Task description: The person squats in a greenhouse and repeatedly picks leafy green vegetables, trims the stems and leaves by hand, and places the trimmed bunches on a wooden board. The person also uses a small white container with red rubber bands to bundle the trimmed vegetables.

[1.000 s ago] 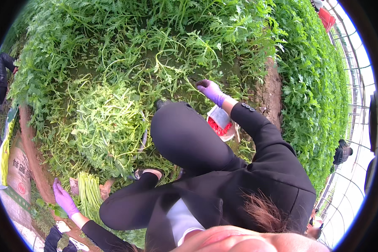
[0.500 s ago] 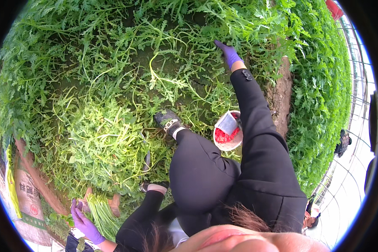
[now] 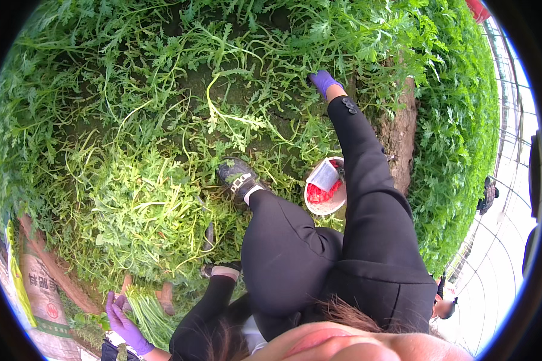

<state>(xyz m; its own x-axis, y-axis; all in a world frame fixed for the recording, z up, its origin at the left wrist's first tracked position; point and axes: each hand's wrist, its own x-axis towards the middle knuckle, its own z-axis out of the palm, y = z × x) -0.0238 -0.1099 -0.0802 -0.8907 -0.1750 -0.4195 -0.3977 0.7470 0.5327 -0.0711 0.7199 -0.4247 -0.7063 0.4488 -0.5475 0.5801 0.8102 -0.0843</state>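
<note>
Feathery green plants (image 3: pixel 162 150) spread thin, tangled stems around you; your right hand (image 3: pixel 323 81) reaches in, your left hand (image 3: pixel 123 322) half-curled beside a cut bunch (image 3: pixel 150 313); grip unclear.

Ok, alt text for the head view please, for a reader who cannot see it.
A person in black crouches in a bed of feathery green plants, the purple-gloved right hand reaching into the foliage ahead. The gloved left hand rests by a bundle of cut stems; a white bucket sits beside the knee.
</note>
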